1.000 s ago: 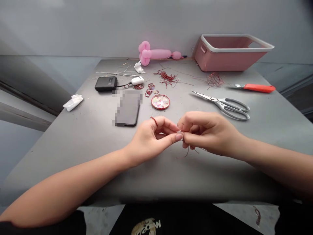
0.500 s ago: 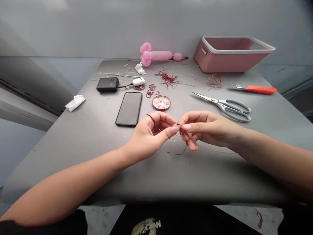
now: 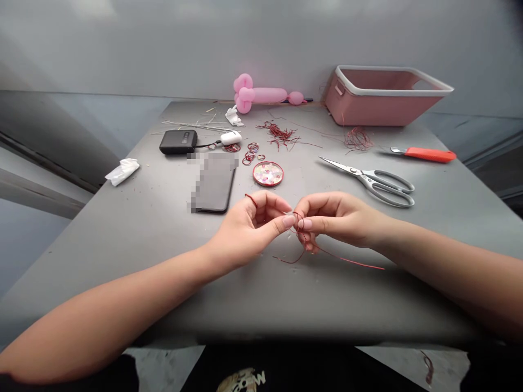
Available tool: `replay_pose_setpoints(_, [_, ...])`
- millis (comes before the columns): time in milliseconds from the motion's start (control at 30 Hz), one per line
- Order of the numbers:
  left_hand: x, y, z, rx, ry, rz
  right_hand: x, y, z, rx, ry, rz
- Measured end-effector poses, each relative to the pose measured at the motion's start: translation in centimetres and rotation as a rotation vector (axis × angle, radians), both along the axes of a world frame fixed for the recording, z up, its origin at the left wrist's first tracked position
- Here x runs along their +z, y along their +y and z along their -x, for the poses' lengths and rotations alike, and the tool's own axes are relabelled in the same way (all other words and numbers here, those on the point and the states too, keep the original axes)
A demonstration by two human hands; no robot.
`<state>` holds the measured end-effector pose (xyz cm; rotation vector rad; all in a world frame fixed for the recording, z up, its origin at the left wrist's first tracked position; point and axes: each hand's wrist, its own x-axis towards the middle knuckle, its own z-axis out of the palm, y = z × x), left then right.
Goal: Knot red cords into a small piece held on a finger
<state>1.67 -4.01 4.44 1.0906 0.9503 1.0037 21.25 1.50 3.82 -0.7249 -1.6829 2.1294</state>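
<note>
My left hand (image 3: 261,220) and my right hand (image 3: 330,220) meet fingertip to fingertip over the front of the table. Both pinch a thin red cord (image 3: 304,245), which makes a small loop between them. One loose end hangs down to the left, and a longer one trails to the right below my right hand. A dark red ring of cord (image 3: 251,200) sits round a finger of my left hand. What exactly lies between the left fingertips is too small to make out. Beyond my hands stands a round dish (image 3: 268,174) of shiny beads or sequins.
Scissors (image 3: 363,179) and an orange-handled cutter (image 3: 429,154) lie right. Behind are red cord scraps (image 3: 280,132), a cord tangle (image 3: 358,139), a pink bin (image 3: 376,106) and a pink balloon (image 3: 265,95). Left are a phone (image 3: 214,188), a power bank (image 3: 178,141) and tissue (image 3: 122,171).
Both hands have shifted slightly left and down in the view, fingers still pinching the cord. The cord's long right end has swung lower. The view itself has moved a little.
</note>
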Motion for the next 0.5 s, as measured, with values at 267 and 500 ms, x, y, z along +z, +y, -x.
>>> replay_pose_setpoints(267, [0.0,0.1,0.2,-0.143,0.107,0.019,0.3,-1.0,0.3,-0.131,-0.173,-0.517])
replay_pose_setpoints(500, [-0.2,0.2,0.9,-0.340,0.360,-0.060,-0.1,-0.7,-0.7,-0.111,-0.205,-1.576])
